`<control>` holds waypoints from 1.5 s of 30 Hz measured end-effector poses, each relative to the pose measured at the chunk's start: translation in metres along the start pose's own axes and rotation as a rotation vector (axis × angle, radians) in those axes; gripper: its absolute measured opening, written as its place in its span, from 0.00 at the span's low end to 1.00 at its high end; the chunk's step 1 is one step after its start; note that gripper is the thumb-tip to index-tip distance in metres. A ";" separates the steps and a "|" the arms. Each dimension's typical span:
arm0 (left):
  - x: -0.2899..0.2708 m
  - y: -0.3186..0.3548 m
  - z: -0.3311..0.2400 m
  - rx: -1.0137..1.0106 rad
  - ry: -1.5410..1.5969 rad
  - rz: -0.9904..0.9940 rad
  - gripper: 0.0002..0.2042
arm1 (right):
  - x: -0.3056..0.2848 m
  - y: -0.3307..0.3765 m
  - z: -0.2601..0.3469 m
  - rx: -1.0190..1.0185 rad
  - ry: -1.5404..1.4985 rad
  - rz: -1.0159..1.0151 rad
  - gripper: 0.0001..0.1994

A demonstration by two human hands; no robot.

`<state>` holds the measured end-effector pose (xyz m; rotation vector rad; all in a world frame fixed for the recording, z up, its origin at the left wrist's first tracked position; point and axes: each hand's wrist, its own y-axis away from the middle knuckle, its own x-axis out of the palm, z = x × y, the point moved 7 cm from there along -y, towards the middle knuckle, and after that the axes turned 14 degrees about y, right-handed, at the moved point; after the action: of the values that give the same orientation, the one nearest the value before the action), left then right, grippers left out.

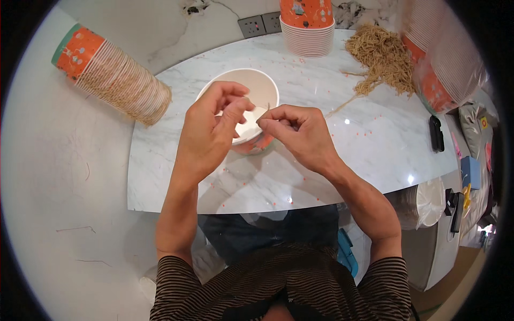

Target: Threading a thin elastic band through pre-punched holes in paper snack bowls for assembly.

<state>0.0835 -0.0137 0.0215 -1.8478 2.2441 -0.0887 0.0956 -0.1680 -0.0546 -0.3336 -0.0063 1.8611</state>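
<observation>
An orange paper cup (251, 101) with a white inside sits on the marble table (332, 160) in front of me, tilted toward me. My left hand (211, 131) holds the cup's near rim, fingers curled over the edge. My right hand (297, 134) pinches a thin tan string (266, 109) at the cup's rim, thumb and forefinger closed on it. Both hands meet over the cup's near side, hiding its lower wall.
A long stack of nested orange cups (115, 77) lies on its side at the left. Another upright stack (308, 29) stands at the back. A pile of tan strings (383, 59) lies at the back right, beside bagged cups (439, 59). Small red specks dot the table.
</observation>
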 end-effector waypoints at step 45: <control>0.019 -0.025 0.026 -0.262 0.055 0.207 0.08 | -0.038 0.010 0.042 -0.609 0.562 -0.241 0.09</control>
<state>0.1092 -0.0346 -0.0012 -1.7347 2.5767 0.2018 0.0868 -0.1997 -0.0081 -1.2130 -0.2227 1.4392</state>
